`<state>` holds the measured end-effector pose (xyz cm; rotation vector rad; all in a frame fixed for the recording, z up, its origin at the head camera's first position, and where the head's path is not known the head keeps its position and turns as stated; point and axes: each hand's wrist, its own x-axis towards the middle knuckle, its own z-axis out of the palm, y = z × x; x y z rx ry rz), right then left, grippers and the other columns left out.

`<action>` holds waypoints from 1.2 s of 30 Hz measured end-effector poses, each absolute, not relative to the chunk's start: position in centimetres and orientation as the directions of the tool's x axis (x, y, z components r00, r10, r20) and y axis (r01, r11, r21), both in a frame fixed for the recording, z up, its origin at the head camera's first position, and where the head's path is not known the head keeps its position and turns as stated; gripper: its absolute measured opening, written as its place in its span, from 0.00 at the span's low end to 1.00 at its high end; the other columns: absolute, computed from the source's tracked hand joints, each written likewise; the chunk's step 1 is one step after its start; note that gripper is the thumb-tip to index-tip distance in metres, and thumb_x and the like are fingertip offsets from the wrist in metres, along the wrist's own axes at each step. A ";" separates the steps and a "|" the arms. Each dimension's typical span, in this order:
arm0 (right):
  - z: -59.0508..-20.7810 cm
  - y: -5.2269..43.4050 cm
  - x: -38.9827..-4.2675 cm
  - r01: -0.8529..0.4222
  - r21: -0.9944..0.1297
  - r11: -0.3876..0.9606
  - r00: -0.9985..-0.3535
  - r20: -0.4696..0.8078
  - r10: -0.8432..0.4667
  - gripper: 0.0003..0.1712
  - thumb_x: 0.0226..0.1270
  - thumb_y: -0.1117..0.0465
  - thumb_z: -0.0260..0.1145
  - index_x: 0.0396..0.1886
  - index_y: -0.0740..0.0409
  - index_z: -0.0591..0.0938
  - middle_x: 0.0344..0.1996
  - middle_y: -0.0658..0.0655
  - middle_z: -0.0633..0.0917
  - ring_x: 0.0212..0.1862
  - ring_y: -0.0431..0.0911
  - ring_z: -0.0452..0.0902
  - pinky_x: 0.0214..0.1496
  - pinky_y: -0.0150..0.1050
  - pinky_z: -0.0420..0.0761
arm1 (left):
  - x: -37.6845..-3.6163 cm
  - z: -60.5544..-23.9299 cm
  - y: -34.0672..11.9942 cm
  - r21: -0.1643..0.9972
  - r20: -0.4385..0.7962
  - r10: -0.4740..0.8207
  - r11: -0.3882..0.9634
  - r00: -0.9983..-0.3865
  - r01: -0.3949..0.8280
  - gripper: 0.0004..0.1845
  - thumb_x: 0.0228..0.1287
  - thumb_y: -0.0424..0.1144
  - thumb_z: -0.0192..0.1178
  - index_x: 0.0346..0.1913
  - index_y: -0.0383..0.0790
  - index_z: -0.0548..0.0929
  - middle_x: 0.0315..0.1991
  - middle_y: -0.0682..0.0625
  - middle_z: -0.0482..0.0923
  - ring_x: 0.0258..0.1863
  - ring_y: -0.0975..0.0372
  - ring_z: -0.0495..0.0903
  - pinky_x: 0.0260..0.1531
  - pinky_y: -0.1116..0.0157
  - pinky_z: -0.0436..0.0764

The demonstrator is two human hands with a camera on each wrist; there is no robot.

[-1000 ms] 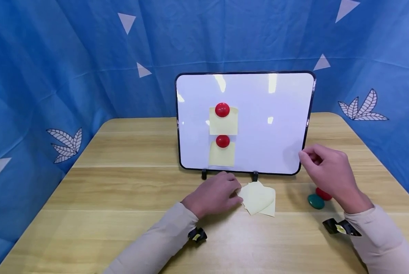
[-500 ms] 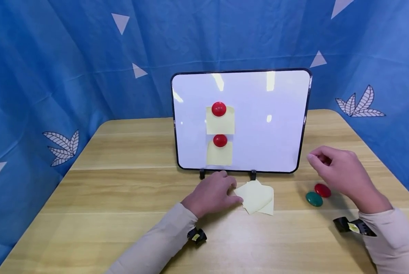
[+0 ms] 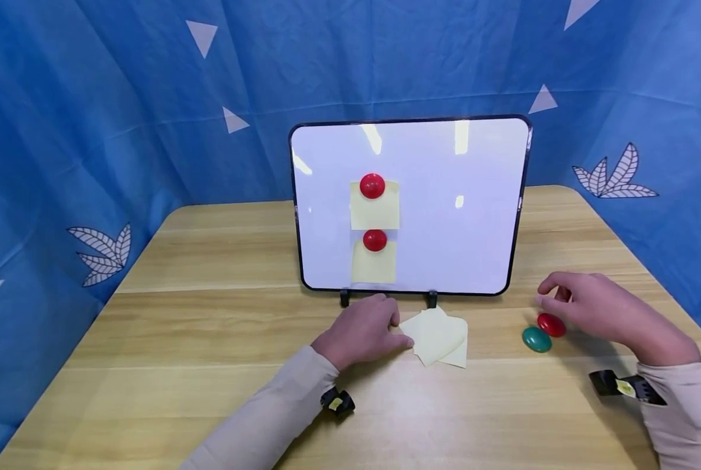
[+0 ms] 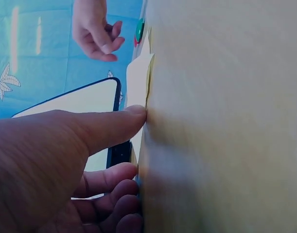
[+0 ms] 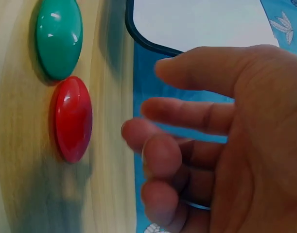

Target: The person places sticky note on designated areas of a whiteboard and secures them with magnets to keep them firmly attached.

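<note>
Right hand (image 3: 604,312) hangs just clear of the loose glossy red domed disc (image 3: 551,325); fingers loosely curved, thumb apart, nothing held. Disc lies on the pale wood-grain worktop (image 3: 198,261), at 4 o'clock from the black-rimmed whiteboard (image 3: 450,248); glossy green domed disc (image 3: 537,339) at its 7 o'clock.

Step in hand, my judgement: reaching for a disc, likelier red. Next move would call for lowering the fingers and pinching its rim without nudging the green.

Left hand (image 3: 359,331): fingers bent, thumb against the pale yellow paper pile (image 3: 435,336) at 3 o'clock; no firm grip evident.

Head view alone: two magnet-pinned notes (image 3: 375,215). Right wrist: gap between fingers and red disc. Left wrist: curled fingertips, hidden from above.
</note>
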<state>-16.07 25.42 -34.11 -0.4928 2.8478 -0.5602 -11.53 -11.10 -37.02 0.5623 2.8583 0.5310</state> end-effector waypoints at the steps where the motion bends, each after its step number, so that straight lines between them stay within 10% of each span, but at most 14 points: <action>1: -34.2 25.5 -16.1 -0.280 -0.395 0.875 -0.921 -0.146 -0.361 0.20 0.69 0.50 0.68 0.48 0.63 0.82 0.28 0.50 0.80 0.28 0.44 0.72 0.27 0.40 0.73 | -11.5 -37.0 -11.1 0.382 -0.104 0.394 0.864 -0.913 0.329 0.21 0.57 0.57 0.72 0.38 0.46 0.79 0.31 0.59 0.72 0.29 0.66 0.72 0.29 0.70 0.73; 18: -34.9 26.9 -16.4 -0.162 -0.402 0.901 -0.863 -0.385 -0.326 0.30 0.58 0.42 0.75 0.44 0.61 0.78 0.28 0.53 0.78 0.30 0.47 0.70 0.29 0.40 0.70 | -11.6 -37.3 -10.8 0.390 -0.105 0.381 0.865 -0.918 0.315 0.18 0.60 0.54 0.71 0.44 0.48 0.81 0.38 0.59 0.74 0.33 0.67 0.73 0.34 0.68 0.74; 36: -35.4 26.2 -16.4 -0.189 -0.410 0.893 -0.877 -0.338 -0.341 0.24 0.59 0.48 0.75 0.44 0.61 0.80 0.29 0.53 0.78 0.29 0.47 0.70 0.28 0.40 0.70 | -11.7 -37.4 -10.9 0.417 -0.088 0.379 0.854 -0.921 0.312 0.19 0.60 0.57 0.69 0.44 0.48 0.82 0.36 0.60 0.75 0.32 0.67 0.74 0.33 0.68 0.75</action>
